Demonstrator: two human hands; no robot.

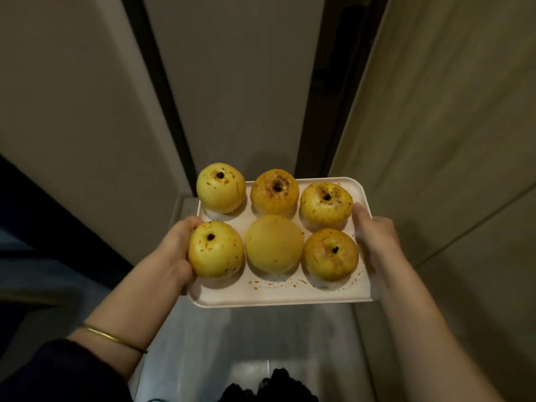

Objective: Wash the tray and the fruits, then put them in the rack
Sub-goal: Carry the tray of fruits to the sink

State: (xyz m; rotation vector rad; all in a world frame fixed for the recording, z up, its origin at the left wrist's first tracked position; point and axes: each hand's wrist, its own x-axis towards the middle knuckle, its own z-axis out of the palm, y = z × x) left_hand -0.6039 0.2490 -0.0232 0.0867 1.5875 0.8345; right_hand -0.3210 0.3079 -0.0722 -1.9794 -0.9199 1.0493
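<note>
Six fruits [274,243] loose on tray [278,294] | left hand [177,245] clamped on left rim, right hand [374,230] clamped on right rim | keep level, carry slowly, else rolling likely

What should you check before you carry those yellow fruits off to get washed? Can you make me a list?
1. Left hand grips the left edge of the tray: ok.
2. Right hand grips its right edge: ok.
3. All six fruits sit on the tray: ok.
4. Tray held about level: ok.
5. Fruits and tray clean: not ok, orange specks on both.
6. Somewhere to wash them close by: cannot tell, none shows.
</note>
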